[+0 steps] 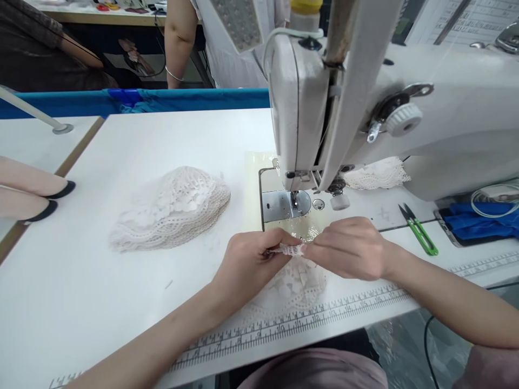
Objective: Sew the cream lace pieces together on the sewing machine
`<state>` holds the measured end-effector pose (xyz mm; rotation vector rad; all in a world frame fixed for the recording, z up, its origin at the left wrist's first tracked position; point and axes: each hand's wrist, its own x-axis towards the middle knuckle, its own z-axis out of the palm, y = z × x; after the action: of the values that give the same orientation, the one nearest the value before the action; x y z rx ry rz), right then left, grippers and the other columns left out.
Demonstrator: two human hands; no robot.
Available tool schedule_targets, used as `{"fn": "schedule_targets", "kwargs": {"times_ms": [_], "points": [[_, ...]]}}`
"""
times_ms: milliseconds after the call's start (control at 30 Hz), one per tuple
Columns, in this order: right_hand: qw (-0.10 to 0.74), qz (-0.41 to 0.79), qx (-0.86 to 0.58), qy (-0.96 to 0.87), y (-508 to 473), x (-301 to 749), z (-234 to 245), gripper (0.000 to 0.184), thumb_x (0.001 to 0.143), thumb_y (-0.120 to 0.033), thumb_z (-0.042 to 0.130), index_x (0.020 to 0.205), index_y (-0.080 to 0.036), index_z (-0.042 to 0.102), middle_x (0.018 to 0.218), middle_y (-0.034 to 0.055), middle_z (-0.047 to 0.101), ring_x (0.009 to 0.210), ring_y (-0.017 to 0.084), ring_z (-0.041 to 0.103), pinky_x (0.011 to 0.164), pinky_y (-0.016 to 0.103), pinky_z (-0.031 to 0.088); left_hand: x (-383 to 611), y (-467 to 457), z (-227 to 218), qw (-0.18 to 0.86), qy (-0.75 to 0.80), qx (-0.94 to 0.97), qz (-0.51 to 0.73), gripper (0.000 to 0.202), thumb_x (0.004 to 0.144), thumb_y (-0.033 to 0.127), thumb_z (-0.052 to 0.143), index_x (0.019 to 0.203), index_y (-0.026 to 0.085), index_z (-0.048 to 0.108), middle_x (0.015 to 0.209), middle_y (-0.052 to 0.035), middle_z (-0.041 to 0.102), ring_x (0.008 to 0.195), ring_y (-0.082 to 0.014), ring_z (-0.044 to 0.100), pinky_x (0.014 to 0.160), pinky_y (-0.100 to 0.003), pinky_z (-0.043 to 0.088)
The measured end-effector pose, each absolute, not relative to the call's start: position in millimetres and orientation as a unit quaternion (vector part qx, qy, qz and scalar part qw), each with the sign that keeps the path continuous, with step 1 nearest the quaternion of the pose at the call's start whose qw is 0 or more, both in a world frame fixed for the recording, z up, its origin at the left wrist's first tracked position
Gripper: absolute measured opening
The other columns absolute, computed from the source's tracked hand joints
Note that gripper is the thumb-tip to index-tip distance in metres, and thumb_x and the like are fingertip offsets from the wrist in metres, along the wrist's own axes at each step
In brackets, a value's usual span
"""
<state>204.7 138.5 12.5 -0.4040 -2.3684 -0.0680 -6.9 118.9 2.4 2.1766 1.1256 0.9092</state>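
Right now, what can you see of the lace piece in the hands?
The lace piece is off-white and looks like thin, limp openwork fabric with small holes. One part is bunched and pinched between the fingers of the left hand and right hand, on the near side of the needle plate. The rest spreads below the hands over the white tabletop, toward the ruler markings. The hands hide some of it; its layer count can't be told.

We could pass left of the lace pile (174,210) on the bench (89,302); ahead, the sewing machine (286,108) blocks us (green snips (424,236) lie near it), and the gap beneath its arm we can't quite judge.
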Motion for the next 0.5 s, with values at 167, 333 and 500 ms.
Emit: {"fn": "schedule_targets", "kwargs": {"times_ms": [167,333,500], "points": [[0.299,0.252,-0.317,-0.864,145,201,10,0.011,0.089,-0.016,0.06,0.08,-0.015,0.067,0.067,-0.0034,0.067,0.056,0.005,0.058,0.052,0.017,0.045,-1,120,-1,0.237,0.488,0.808,0.23,0.016,0.087,0.028,0.06,0.075,0.022,0.068,0.051,0.0058,0.06,0.042,-0.0105,0.049,0.043,-0.024,0.035],[0.243,0.21,-0.432,-0.843,154,197,-4,0.012,0.087,-0.017,0.06,0.079,-0.016,0.07,0.065,-0.0035,0.064,0.056,0.007,0.054,0.053,0.02,0.039,4,120,-6,-0.01,0.487,0.844,0.224,0.034,0.082,0.031,0.067,0.111,0.015,0.06,0.083,-0.004,0.07,0.07,-0.0208,0.062,0.068,-0.037,0.045],[0.23,0.191,-0.483,-0.823,156,195,-6,0.017,0.09,-0.026,0.058,0.082,-0.019,0.072,0.062,-0.0036,0.061,0.055,0.008,0.052,0.052,0.022,0.034,4,115,-5,-0.161,0.385,0.877,0.236,0.02,0.086,0.02,0.064,0.106,0.02,0.065,0.108,-0.0041,0.071,0.099,-0.0249,0.062,0.085,-0.041,0.039]]}}
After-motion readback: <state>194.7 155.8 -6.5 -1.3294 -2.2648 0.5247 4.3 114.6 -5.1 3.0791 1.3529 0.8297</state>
